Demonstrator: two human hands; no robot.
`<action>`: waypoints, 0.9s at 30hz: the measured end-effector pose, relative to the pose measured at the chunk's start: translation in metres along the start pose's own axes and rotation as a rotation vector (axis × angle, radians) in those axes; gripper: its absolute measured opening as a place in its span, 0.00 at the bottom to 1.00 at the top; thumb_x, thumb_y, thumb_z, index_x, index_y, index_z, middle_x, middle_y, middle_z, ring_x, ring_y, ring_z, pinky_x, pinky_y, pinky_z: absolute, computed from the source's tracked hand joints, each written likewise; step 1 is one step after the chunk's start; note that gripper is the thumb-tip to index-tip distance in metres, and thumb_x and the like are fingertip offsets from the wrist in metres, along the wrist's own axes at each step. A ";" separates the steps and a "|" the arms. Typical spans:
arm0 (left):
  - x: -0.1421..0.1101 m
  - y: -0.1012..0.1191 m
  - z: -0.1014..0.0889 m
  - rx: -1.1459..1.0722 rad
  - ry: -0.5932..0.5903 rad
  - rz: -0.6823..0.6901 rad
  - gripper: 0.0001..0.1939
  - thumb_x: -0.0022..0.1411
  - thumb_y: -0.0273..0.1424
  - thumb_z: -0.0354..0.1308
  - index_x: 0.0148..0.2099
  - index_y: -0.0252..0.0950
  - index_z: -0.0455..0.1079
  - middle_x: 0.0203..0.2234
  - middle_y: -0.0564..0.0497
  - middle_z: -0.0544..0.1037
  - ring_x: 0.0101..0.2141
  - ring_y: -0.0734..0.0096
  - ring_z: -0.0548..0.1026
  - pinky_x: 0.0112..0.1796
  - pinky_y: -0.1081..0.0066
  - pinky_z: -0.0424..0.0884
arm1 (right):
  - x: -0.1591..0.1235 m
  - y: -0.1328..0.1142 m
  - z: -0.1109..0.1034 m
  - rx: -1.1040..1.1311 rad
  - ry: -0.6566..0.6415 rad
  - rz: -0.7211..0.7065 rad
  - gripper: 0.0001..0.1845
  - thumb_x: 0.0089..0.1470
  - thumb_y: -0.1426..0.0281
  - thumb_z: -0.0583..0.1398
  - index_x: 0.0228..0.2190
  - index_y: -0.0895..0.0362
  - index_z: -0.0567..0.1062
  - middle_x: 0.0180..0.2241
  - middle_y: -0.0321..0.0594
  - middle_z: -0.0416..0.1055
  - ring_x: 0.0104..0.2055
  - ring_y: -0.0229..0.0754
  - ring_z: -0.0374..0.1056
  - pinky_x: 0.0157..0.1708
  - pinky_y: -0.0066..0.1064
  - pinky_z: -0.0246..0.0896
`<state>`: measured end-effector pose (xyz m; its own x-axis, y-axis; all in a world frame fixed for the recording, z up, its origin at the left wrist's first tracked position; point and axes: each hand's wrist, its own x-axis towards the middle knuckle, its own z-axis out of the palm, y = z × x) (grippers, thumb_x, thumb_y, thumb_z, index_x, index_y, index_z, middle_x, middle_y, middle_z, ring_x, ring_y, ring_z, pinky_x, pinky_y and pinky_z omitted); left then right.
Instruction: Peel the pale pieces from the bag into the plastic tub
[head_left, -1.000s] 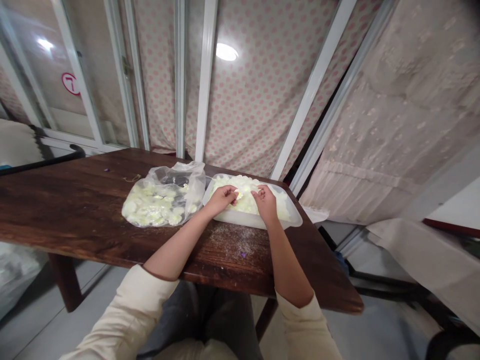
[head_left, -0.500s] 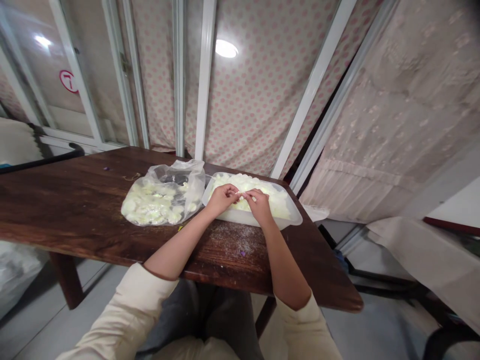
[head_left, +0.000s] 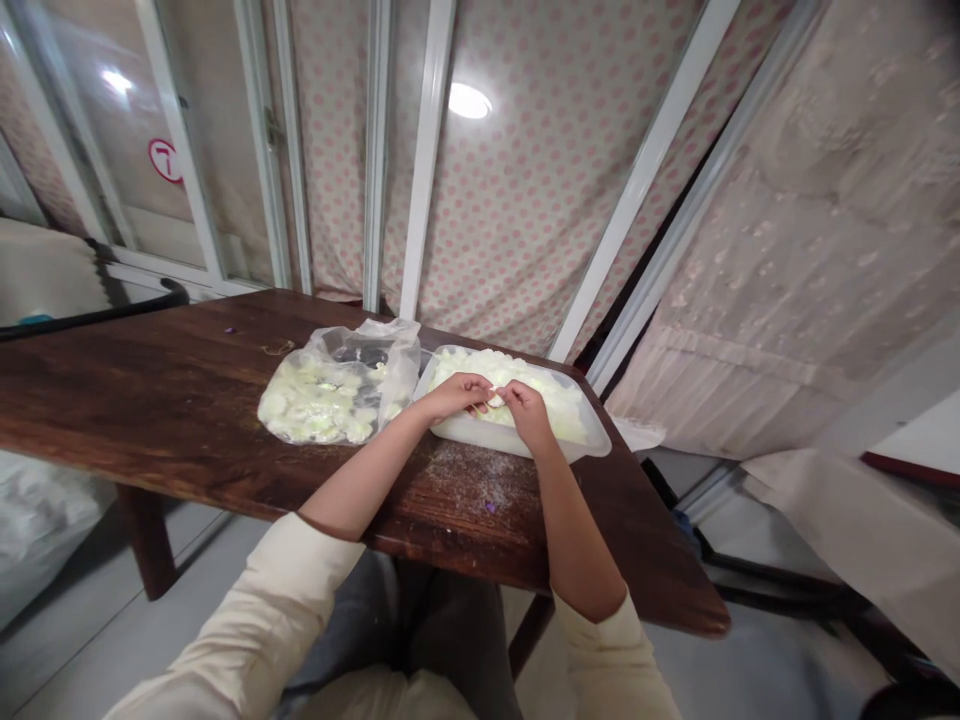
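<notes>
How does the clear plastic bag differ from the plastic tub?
The clear plastic bag is crumpled and soft; the plastic tub is rigid and rectangular. The bag's pieces lie thinly spread; the tub's sit fuller. The left hand and right hand are at the tub, not the bag. Both hold pale pieces.

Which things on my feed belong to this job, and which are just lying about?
Job: left hand; right hand; pale pieces; translucent plastic tub; clear plastic bag.
Lying about: loop of string; white powdery scatter; purple speck; wooden table.
</notes>
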<state>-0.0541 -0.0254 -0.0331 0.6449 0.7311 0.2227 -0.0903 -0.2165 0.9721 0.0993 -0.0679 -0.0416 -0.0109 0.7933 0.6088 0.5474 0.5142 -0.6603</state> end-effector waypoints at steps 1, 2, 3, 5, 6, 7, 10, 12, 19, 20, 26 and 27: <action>-0.001 0.000 0.000 -0.016 0.003 0.012 0.14 0.46 0.36 0.61 0.32 0.31 0.68 0.22 0.53 0.71 0.21 0.82 0.67 0.24 0.79 0.65 | 0.000 -0.001 0.000 0.036 0.008 0.026 0.17 0.49 0.59 0.54 0.17 0.56 0.60 0.17 0.31 0.53 0.23 0.33 0.51 0.25 0.26 0.48; -0.002 0.000 -0.001 -0.024 0.014 0.028 0.15 0.45 0.36 0.61 0.33 0.31 0.68 0.21 0.54 0.70 0.21 0.82 0.67 0.24 0.79 0.65 | 0.000 -0.001 -0.001 0.068 0.015 0.048 0.18 0.48 0.59 0.55 0.16 0.56 0.60 0.17 0.30 0.52 0.23 0.33 0.50 0.24 0.26 0.48; -0.003 0.000 -0.001 -0.026 0.031 0.044 0.15 0.45 0.36 0.61 0.33 0.31 0.68 0.21 0.54 0.70 0.21 0.82 0.67 0.24 0.79 0.65 | 0.001 -0.002 -0.001 0.097 0.022 0.064 0.18 0.47 0.58 0.55 0.16 0.56 0.59 0.17 0.30 0.51 0.22 0.33 0.49 0.24 0.26 0.48; -0.005 -0.001 -0.001 -0.018 0.050 0.069 0.16 0.46 0.37 0.61 0.34 0.31 0.68 0.21 0.55 0.69 0.20 0.82 0.66 0.24 0.78 0.64 | 0.001 -0.002 -0.002 0.140 0.031 0.080 0.19 0.48 0.58 0.55 0.16 0.56 0.58 0.17 0.30 0.49 0.22 0.32 0.48 0.24 0.26 0.47; -0.005 -0.001 -0.001 -0.011 0.049 0.082 0.16 0.47 0.37 0.60 0.35 0.31 0.67 0.20 0.55 0.69 0.20 0.82 0.66 0.24 0.78 0.64 | 0.001 -0.002 -0.002 0.153 0.036 0.083 0.19 0.48 0.58 0.55 0.16 0.56 0.58 0.17 0.30 0.49 0.22 0.32 0.47 0.24 0.26 0.47; -0.006 -0.002 -0.001 -0.006 0.040 0.096 0.16 0.47 0.37 0.60 0.35 0.31 0.67 0.20 0.55 0.69 0.20 0.82 0.66 0.24 0.78 0.64 | 0.001 -0.001 -0.003 0.158 0.039 0.084 0.19 0.48 0.58 0.54 0.16 0.56 0.57 0.17 0.30 0.49 0.22 0.32 0.47 0.24 0.26 0.47; -0.007 -0.003 -0.002 0.010 -0.006 0.127 0.16 0.48 0.38 0.59 0.36 0.32 0.66 0.19 0.56 0.68 0.21 0.82 0.65 0.25 0.78 0.64 | 0.001 0.000 -0.002 0.140 0.042 0.075 0.19 0.49 0.57 0.53 0.17 0.56 0.57 0.17 0.30 0.49 0.22 0.32 0.48 0.24 0.26 0.47; -0.007 -0.005 -0.002 0.028 -0.018 0.136 0.15 0.49 0.38 0.58 0.36 0.32 0.66 0.19 0.56 0.67 0.20 0.82 0.65 0.25 0.78 0.64 | 0.001 0.001 0.000 0.110 0.046 0.073 0.20 0.49 0.57 0.53 0.16 0.56 0.55 0.17 0.30 0.48 0.22 0.32 0.47 0.24 0.26 0.47; -0.002 -0.009 0.001 0.109 0.236 0.178 0.11 0.51 0.35 0.56 0.33 0.32 0.64 0.18 0.56 0.66 0.18 0.82 0.64 0.21 0.78 0.62 | 0.000 0.005 0.003 -0.088 0.322 0.122 0.17 0.50 0.58 0.53 0.19 0.56 0.61 0.17 0.30 0.54 0.23 0.34 0.51 0.27 0.27 0.48; -0.002 -0.009 0.002 0.112 0.260 0.182 0.10 0.51 0.34 0.56 0.33 0.32 0.64 0.17 0.56 0.66 0.17 0.82 0.64 0.21 0.78 0.62 | 0.000 0.004 0.003 -0.122 0.342 0.120 0.15 0.50 0.58 0.53 0.22 0.56 0.63 0.19 0.31 0.57 0.24 0.34 0.54 0.29 0.28 0.49; -0.003 -0.009 0.004 0.091 0.283 0.202 0.11 0.49 0.34 0.57 0.33 0.32 0.63 0.18 0.56 0.68 0.20 0.80 0.67 0.24 0.76 0.66 | -0.005 -0.003 0.005 -0.389 0.136 -0.073 0.14 0.56 0.61 0.49 0.32 0.53 0.71 0.35 0.37 0.68 0.42 0.41 0.59 0.43 0.35 0.44; -0.003 -0.009 0.003 0.095 0.279 0.205 0.12 0.49 0.34 0.57 0.33 0.32 0.63 0.19 0.55 0.68 0.21 0.79 0.68 0.25 0.76 0.66 | -0.005 -0.003 0.006 -0.406 0.109 -0.095 0.13 0.55 0.61 0.50 0.32 0.53 0.71 0.35 0.37 0.69 0.42 0.41 0.60 0.43 0.35 0.43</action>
<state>-0.0527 -0.0281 -0.0428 0.3876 0.8118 0.4368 -0.1169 -0.4267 0.8968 0.0926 -0.0718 -0.0454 -0.0005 0.6987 0.7154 0.8333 0.3958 -0.3860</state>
